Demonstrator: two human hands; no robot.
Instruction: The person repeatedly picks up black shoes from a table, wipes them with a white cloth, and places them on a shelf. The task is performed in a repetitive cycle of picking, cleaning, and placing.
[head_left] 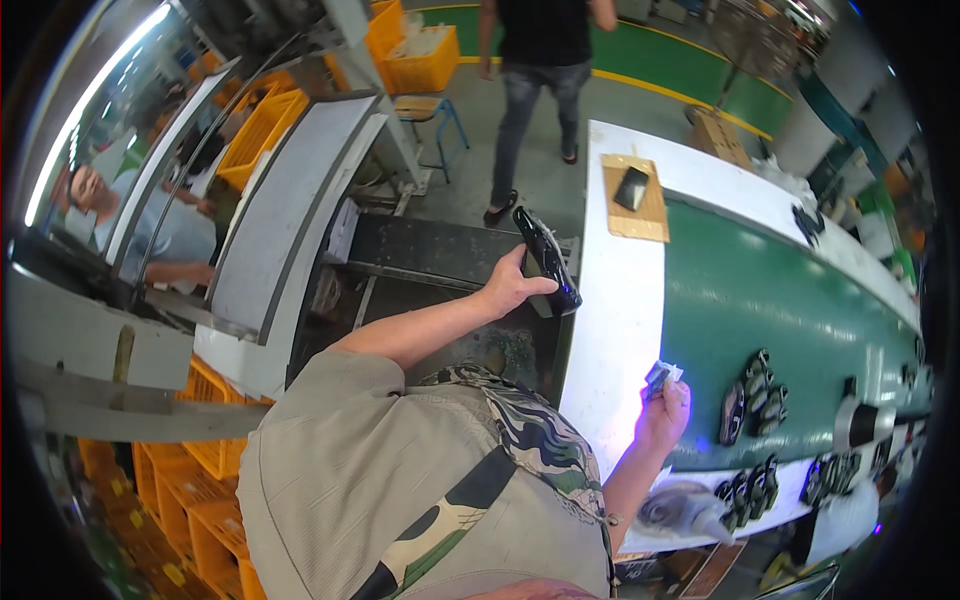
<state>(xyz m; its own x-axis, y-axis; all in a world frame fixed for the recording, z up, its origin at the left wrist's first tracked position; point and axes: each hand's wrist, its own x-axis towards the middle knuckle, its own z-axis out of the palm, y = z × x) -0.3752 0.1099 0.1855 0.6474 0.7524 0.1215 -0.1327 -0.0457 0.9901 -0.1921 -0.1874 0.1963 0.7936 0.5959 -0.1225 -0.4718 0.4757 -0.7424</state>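
Note:
My left hand [512,287] is closed around a glossy black shoe [546,262], held tilted out in front of me beside the left edge of the white table. Its thumb lies across the near side of the shoe. Over the table's near part my right hand [664,412] pinches a small crumpled pale cloth or wrapper [661,378]; its exact kind is unclear. The two hands are apart. To the right of my right hand, several dark shoes [733,412] stand on the green belt [790,330].
A phone [631,188] lies on a cardboard piece [648,222] on the white table [612,330]. More shoes [748,492] line its near side by a clear plastic bottle [682,508]. Orange crates [262,135] and a seated person [165,225] are left; another person [540,90] stands ahead.

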